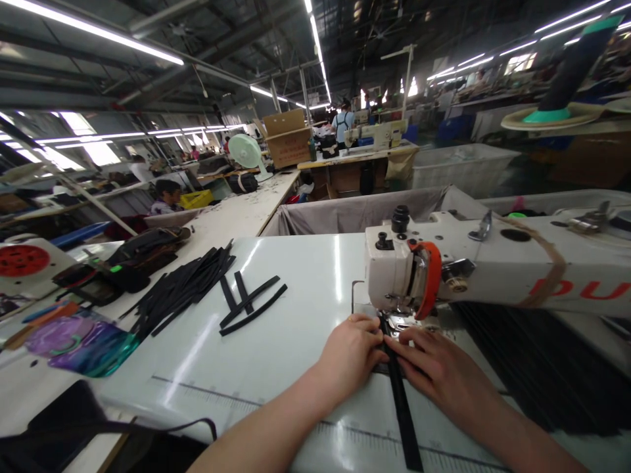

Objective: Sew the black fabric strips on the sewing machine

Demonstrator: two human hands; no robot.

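A long black strip (403,414) runs from the presser foot of the white sewing machine (394,263) toward me over the pale table. My left hand (352,348) is closed at the strip's left edge, fingers bent close to the foot. From the right, my right hand (428,358) pinches the same strip just below the foot, its other fingers bent. The needle area is partly hidden by the machine head and my fingers. Several short black strips (251,305) lie on the table left of my hands.
Left stands a pile of black strips (185,289) beside a purple and teal pouch (83,341). More long dark strips (542,361) lie under the machine arm at right. Ruler markings (236,399) cross the table front. Farther off are a green fan (245,151), a cardboard box (287,139) and other people.
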